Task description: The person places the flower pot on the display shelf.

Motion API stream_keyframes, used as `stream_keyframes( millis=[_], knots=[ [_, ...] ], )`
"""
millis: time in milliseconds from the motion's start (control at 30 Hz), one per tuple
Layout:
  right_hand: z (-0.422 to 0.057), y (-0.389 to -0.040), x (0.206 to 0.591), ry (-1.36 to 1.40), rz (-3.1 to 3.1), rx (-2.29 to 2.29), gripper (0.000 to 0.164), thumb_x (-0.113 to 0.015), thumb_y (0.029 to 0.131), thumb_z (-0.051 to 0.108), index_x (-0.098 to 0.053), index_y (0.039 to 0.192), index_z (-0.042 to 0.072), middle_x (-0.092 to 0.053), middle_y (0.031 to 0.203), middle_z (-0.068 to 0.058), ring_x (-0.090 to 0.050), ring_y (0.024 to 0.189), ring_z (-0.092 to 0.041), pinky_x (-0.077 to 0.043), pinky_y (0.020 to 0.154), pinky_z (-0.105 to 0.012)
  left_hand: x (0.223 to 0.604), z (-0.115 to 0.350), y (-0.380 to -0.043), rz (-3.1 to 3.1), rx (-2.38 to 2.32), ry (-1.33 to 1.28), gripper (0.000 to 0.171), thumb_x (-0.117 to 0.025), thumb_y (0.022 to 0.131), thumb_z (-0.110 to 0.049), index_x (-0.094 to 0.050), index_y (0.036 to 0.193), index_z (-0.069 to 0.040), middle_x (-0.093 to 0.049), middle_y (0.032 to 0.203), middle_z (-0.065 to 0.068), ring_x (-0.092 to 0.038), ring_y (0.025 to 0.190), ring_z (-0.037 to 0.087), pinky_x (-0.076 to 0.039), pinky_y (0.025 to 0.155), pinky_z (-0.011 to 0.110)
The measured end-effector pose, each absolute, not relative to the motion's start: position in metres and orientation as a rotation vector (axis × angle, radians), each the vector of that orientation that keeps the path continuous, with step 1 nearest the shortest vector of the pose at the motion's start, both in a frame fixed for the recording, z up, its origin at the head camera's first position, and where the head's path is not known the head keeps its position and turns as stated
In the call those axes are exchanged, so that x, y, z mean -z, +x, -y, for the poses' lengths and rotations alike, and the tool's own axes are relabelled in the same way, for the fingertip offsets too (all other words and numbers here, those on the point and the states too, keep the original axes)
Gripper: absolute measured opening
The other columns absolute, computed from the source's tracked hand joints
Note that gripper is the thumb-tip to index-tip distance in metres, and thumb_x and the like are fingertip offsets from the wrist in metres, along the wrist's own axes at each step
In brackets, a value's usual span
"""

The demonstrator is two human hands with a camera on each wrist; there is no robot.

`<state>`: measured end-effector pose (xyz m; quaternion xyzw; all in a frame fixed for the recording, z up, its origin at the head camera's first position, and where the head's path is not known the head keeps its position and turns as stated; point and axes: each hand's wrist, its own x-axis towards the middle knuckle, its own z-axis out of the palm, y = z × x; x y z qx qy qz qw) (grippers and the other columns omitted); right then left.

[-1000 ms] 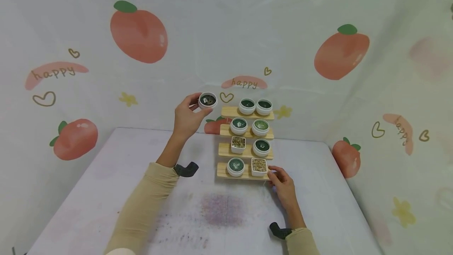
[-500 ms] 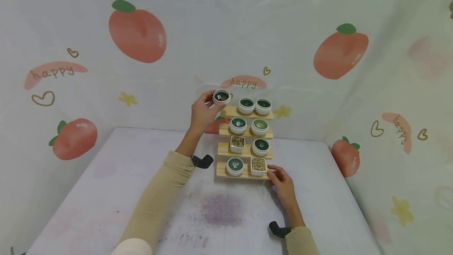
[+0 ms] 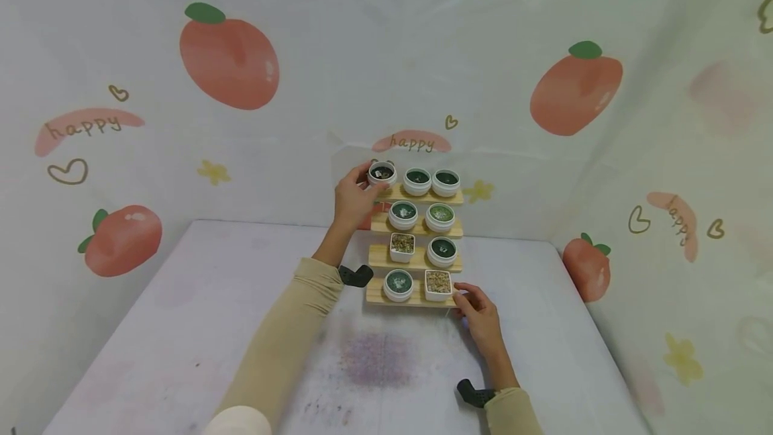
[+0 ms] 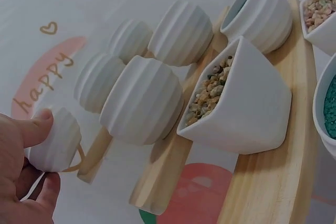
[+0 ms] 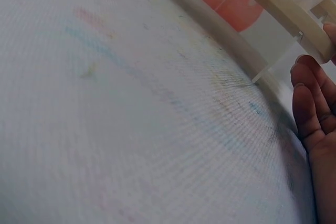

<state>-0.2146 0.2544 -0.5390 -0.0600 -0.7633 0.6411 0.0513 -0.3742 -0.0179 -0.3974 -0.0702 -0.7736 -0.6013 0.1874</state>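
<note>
My left hand pinches a small round white pot with dark contents between thumb and fingers, at the left end of the top board of a four-tier wooden stand. In the left wrist view, this ribbed pot sits right at the board's end, thumb on its upper side. My right hand holds the right end of the lowest board, beside a square white pot of pebbles. The right wrist view shows its fingers curled near the board's end.
Two round white pots stand close together on the top board, the nearer being a green-filled pot. Lower boards hold more round pots and a square pebble pot. Behind is a fruit-printed cloth backdrop; underneath, a stained white table.
My left hand has carried the dark-filled pot to the right and then down onto the left end of the top board. My right hand has stayed at the lowest board's end.
</note>
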Motion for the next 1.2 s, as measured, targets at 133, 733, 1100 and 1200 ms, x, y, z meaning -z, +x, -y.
stream_keyframes(
  millis=[133,733,1100,1200],
  knots=[
    [-0.255,-0.215,0.539,-0.182,2.312,-1.962,0.030,-0.067,0.090,0.023,-0.064,0.117,0.010,-0.064,0.080,0.006,-0.061,0.071,-0.017,-0.053,0.064,-0.025,0.401,0.017,-0.377,2.205,1.684,-0.181,0.060,-0.079,0.078,-0.025,-0.056,0.131,-0.007,-0.063,0.124,0.014,-0.060,0.116,0.023,-0.050,0.100,0.033],
    [-0.261,-0.227,0.569,-0.163,2.266,-1.950,0.033,-0.070,0.087,0.031,-0.065,0.115,0.014,-0.064,0.081,0.006,-0.059,0.067,-0.011,-0.051,0.061,-0.022,0.401,0.014,-0.375,2.333,1.675,-0.184,0.061,-0.074,0.083,-0.030,-0.052,0.136,-0.009,-0.063,0.125,0.014,-0.059,0.117,0.024,-0.050,0.099,0.035],
    [-0.256,-0.221,0.550,-0.172,2.312,-1.971,0.033,-0.066,0.090,0.023,-0.063,0.120,0.008,-0.063,0.079,0.009,-0.060,0.069,-0.013,-0.052,0.062,-0.025,0.400,0.024,-0.369,2.329,1.708,-0.189,0.062,-0.071,0.085,-0.034,-0.049,0.139,-0.014,-0.054,0.140,0.004,-0.055,0.123,0.025,-0.047,0.102,0.036],
    [-0.253,-0.216,0.539,-0.169,2.334,-1.941,0.032,-0.066,0.091,0.021,-0.062,0.119,0.007,-0.063,0.079,0.010,-0.061,0.071,-0.015,-0.053,0.064,-0.026,0.397,0.031,-0.365,2.330,1.710,-0.197,0.060,-0.069,0.086,-0.035,-0.049,0.138,-0.013,-0.052,0.141,0.004,-0.053,0.124,0.026,-0.047,0.103,0.038]
  ],
)
